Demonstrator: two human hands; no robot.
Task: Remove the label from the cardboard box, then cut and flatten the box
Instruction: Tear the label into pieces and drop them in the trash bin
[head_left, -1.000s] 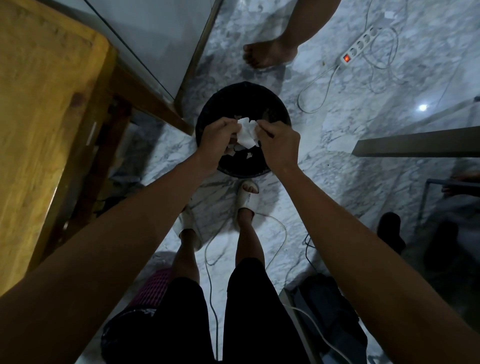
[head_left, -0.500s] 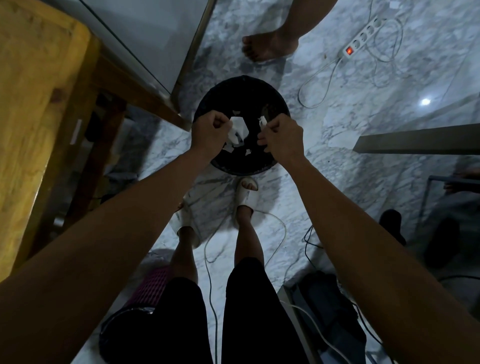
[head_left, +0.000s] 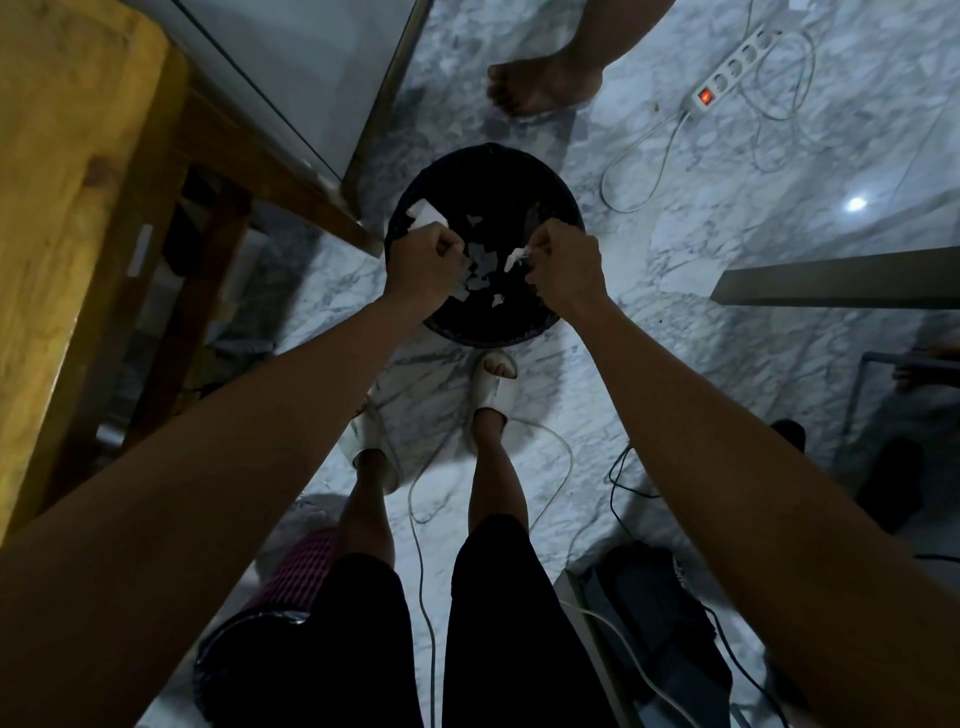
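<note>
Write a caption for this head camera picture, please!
Left hand and right hand hold torn label pieces over a black bin.

A black bin (head_left: 550, 192) stands on marble floor (head_left: 675, 364) near a power strip (head_left: 732, 70) and wooden table (head_left: 67, 171).

left hand (head_left: 423, 270) hides its paper scrap, wooden table (head_left: 67, 208) cropped
</note>
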